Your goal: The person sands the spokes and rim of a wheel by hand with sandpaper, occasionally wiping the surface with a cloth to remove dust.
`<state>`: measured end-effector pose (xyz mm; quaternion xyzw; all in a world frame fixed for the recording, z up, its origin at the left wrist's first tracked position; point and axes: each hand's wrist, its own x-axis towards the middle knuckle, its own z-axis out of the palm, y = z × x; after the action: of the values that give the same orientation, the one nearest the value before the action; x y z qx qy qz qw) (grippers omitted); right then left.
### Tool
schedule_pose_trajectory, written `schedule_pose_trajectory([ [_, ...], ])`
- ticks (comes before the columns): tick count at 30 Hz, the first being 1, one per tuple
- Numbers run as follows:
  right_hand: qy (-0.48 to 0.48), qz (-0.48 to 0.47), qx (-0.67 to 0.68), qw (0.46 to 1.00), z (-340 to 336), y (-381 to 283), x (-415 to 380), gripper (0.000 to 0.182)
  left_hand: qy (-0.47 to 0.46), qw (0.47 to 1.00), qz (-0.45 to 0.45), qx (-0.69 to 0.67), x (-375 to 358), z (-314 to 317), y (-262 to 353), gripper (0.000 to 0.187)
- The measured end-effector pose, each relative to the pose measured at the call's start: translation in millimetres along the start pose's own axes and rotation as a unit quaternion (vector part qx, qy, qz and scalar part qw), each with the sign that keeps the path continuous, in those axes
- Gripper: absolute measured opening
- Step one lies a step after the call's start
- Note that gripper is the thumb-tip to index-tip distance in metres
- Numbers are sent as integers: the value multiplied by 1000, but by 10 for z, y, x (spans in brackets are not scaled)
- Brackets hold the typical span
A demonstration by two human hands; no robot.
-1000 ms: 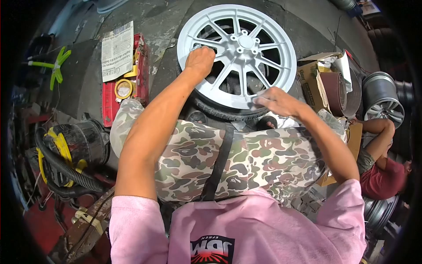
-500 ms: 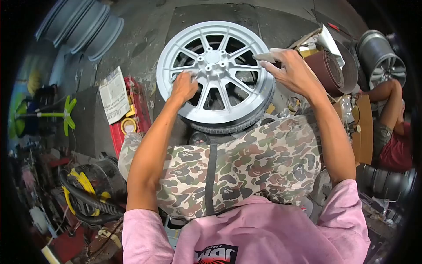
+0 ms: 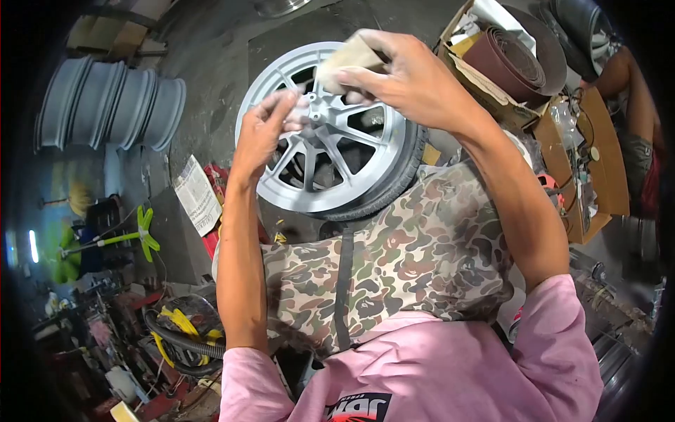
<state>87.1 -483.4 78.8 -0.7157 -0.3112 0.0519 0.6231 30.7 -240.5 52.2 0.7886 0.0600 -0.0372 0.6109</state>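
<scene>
A light grey alloy wheel [image 3: 339,193] lies face up on a black tyre [image 3: 380,205] in front of my knees. My right hand [image 3: 404,74] is raised over its upper right part, thumb and fingers closed on a bent beige sheet that looks like sandpaper [image 3: 351,62]. My left hand [image 3: 267,130] hovers at the wheel's left side near the hub, fingers loosely bent and apart, their tips pale with dust and blurred. Nothing shows in that hand.
Several grey rims [image 3: 109,105] stand at the left. Newspaper [image 3: 197,197] lies on a red case nearby. At the right, a brown abrasive roll [image 3: 503,63] sits in a box beside a cardboard box [image 3: 605,169]. Another person's bare leg [image 3: 636,102] shows at the far right.
My right hand has moved left and up over the wheel with the sheet, now more visible. My left hand has lifted and its fingers have loosened. The view has shifted.
</scene>
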Motion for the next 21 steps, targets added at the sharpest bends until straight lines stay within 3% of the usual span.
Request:
schedule_pose_trajectory([
  [1,-2,13,67,998,42,-53,19,23,-3,1000,-3,4,-46,133,179,41],
  [3,-18,35,136,990,78,-155,29,23,-116,954,35,-274,-103,321,420,44],
  [4,-36,54,202,977,90,-174,29,23,-120,955,31,-269,-120,368,493,44],
  [6,-31,70,194,978,59,-191,-1,23,-108,978,65,-167,-125,452,585,46],
  [8,34,51,-35,998,-7,-239,-72,24,-70,989,72,-110,-131,487,528,43],
  [9,79,-8,-132,988,-10,-113,-90,24,-37,994,62,-79,-157,451,490,43],
  [11,109,-28,-152,982,-86,-46,-127,24,19,995,89,42,-158,336,267,41],
  [12,131,-51,-176,974,-117,-13,-152,24,47,969,87,228,-168,279,140,31],
  [13,110,-16,-170,979,-179,-49,-158,24,13,919,198,340,-141,230,-102,25],
  [14,113,-15,-171,979,-203,-79,-181,24,-20,843,306,441,-143,178,-354,20],
  [16,92,-5,-183,979,-225,-55,-165,23,-103,737,360,563,-139,60,-820,23],
  [17,91,-26,-198,976,-219,5,-165,22,-157,704,320,614,-166,36,-948,31],
  [18,94,-25,-198,975,-234,-4,-183,22,-159,703,322,614,-144,26,-952,31],
  [21,23,2,-243,970,-270,-67,-266,23,-203,595,324,707,-115,-4,-989,35],
])
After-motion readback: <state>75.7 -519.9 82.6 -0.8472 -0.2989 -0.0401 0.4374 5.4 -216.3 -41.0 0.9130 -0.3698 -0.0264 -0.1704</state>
